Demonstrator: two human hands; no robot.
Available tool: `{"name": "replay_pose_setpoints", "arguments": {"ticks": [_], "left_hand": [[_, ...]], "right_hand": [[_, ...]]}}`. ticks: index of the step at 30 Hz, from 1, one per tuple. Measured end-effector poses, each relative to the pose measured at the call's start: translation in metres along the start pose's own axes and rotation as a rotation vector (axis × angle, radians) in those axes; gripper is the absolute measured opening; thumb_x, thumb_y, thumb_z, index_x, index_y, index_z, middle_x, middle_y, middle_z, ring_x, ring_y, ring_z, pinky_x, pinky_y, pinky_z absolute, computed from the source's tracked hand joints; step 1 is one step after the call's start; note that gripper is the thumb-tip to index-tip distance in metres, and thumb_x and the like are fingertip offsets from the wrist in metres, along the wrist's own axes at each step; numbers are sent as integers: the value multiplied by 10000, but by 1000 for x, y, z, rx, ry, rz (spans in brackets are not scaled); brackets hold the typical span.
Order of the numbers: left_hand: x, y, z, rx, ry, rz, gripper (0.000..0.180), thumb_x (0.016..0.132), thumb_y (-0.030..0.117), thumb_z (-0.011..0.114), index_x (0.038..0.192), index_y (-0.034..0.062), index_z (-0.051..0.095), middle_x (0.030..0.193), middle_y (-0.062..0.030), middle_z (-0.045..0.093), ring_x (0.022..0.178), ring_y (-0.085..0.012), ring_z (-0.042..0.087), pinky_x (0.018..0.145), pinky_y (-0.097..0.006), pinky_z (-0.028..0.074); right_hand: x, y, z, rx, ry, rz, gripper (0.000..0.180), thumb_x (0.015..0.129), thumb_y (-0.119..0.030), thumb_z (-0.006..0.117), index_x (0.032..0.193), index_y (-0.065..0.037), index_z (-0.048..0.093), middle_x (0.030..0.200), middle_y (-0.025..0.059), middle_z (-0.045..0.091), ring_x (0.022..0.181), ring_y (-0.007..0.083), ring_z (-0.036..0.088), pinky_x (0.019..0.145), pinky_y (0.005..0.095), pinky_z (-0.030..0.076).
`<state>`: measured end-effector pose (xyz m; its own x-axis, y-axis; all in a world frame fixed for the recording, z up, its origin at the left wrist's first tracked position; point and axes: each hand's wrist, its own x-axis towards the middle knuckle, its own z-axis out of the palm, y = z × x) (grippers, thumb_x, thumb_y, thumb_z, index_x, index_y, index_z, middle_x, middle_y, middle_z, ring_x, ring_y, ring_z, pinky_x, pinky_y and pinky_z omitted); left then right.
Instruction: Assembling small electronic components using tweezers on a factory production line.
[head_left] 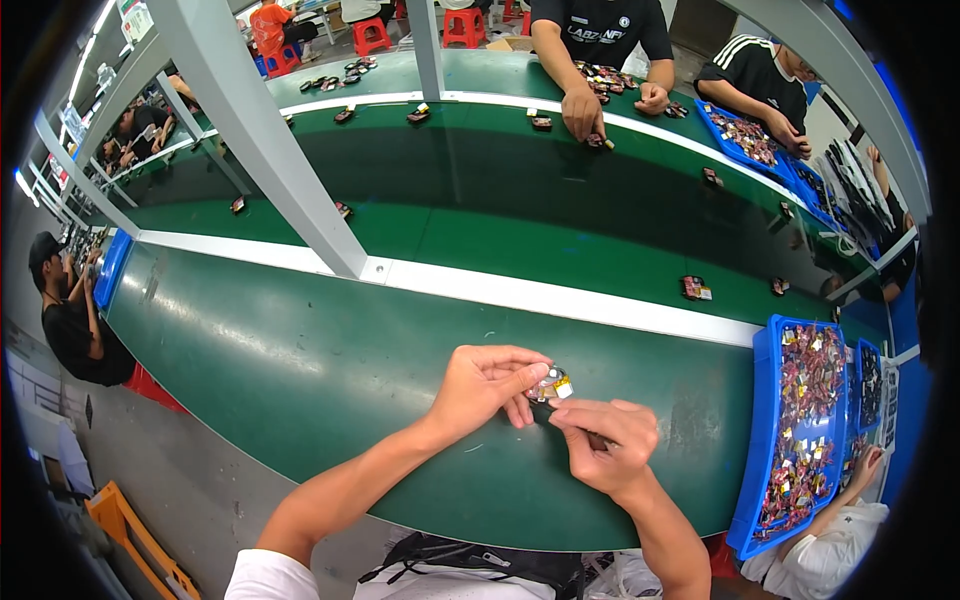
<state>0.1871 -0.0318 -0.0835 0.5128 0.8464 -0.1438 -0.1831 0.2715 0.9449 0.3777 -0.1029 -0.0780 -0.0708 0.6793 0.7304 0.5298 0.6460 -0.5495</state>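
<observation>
Above the green worktop [400,345] I hold a small dark round electronic part [547,386] with a white and yellow piece on it. My left hand [490,387] pinches its upper left edge between thumb and fingers. From the lower right, my right hand [608,437] has thumb and forefinger pressed together at the part's lower edge. Its other fingers are curled in, and a dark bit shows beneath them that I cannot make out. The fingers of both hands hide much of the part.
A blue tray [765,440] of small wired parts stands at my right. Beyond a white rail [500,290] runs a green conveyor belt [440,230] carrying scattered parts [696,288]. A grey metal post [265,140] rises at the rail. Across the belt, a person's hand [583,112] touches a part.
</observation>
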Motion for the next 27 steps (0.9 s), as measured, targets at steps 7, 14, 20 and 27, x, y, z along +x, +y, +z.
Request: {"name": "replay_pose_setpoints", "arguments": {"ticks": [7, 14, 20, 27], "left_hand": [[-2, 2, 10, 111, -24, 57, 284, 956, 56, 698, 1198, -89, 675, 795, -115, 732, 596, -114, 668, 507, -240, 551], [-5, -3, 16, 212, 94, 101, 240, 934, 17, 702, 1153, -81, 691, 780, -89, 721, 582, -86, 645, 489, -234, 537], [-5, -3, 19, 246, 104, 96, 150, 930, -9, 684, 1061, -83, 692, 779, -87, 716, 566, -90, 651, 474, -233, 531], [14, -8, 12, 146, 242, 198, 157, 936, -34, 656, 1081, -92, 664, 788, -118, 699, 570, -161, 686, 472, -266, 553]], "right_hand": [[0, 0, -3, -113, 13, -68, 175, 737, 32, 809, 838, -97, 747, 825, 47, 782, 508, 94, 620, 434, 234, 326], [-3, 2, -2, -172, -43, -156, 214, 711, 52, 796, 855, -100, 750, 829, 49, 780, 525, 113, 636, 432, 241, 318], [-9, 2, -1, -129, -40, -107, 263, 652, 63, 789, 867, -82, 746, 877, 30, 774, 589, 127, 664, 450, 253, 355], [-1, 8, -1, -62, 59, -16, 193, 729, 32, 799, 879, -72, 735, 866, 47, 771, 611, 164, 691, 478, 256, 430]]}}
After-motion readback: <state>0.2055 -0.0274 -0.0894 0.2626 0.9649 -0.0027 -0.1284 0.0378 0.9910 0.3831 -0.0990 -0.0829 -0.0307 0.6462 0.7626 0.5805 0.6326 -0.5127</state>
